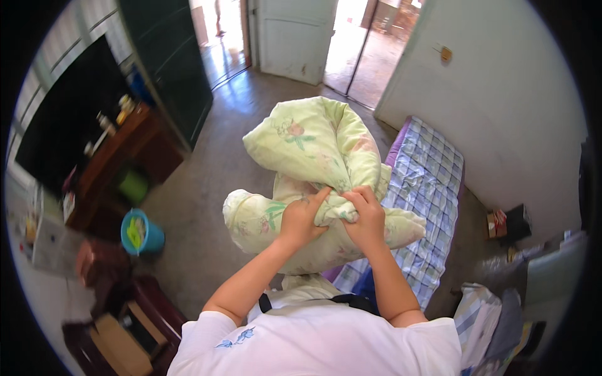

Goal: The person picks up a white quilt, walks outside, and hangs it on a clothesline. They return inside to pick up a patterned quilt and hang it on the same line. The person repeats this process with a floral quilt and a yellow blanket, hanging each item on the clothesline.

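A pale green floral quilt (301, 138), bunched and folded over on itself, is held up in front of my body. My left hand (303, 218) grips its gathered middle, thumb pointing up along the cloth. Close beside it, my right hand (365, 217) is closed on the same gathered part, its fingers curled into the fabric. A thick fold bulges away above both hands. Rolled ends stick out to the left and right below them. Parts of my fingers are buried in the cloth.
A narrow bed with a blue checked cover (426, 182) stands to the right along the white wall. At left are a brown TV cabinet (135, 153), a blue bucket (150, 237) and a dark red sofa (147, 294). Folded cloths (480, 319) lie lower right; doorways open ahead.
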`<state>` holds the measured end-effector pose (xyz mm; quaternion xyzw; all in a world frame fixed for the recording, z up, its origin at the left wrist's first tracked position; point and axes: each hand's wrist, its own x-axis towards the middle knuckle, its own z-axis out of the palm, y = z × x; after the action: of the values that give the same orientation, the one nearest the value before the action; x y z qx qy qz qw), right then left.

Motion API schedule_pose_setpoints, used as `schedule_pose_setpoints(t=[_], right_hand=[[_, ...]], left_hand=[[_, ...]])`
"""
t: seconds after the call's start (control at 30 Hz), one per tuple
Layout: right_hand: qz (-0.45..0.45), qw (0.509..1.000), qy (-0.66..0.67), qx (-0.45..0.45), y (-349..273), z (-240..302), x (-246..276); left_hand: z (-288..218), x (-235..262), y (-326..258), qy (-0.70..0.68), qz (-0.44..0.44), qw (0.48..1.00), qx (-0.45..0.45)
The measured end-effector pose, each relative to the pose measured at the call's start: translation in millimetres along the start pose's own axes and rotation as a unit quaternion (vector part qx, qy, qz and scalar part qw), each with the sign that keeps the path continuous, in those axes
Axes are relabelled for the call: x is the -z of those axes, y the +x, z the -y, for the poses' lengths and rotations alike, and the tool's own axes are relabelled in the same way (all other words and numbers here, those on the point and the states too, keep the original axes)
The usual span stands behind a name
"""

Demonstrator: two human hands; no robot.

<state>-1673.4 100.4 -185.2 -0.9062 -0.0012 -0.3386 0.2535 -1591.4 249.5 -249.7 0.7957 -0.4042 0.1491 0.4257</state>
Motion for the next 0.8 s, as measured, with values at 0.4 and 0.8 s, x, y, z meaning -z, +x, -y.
schedule_pose_setpoints(t=[0.4, 0.8], right_hand=[[0.029, 0.991, 0.006, -0.127, 235.6, -183.0, -124.2], [0.029, 0.990, -0.029, -0.133, 557.4, -404.0, -244.4]], left_hand=[[202.7, -60.4, 299.3, -0.024, 0.252, 0.967, -0.039], [415.6, -171.9, 634.8, -0.072, 0.224, 0.970, -0.053]])
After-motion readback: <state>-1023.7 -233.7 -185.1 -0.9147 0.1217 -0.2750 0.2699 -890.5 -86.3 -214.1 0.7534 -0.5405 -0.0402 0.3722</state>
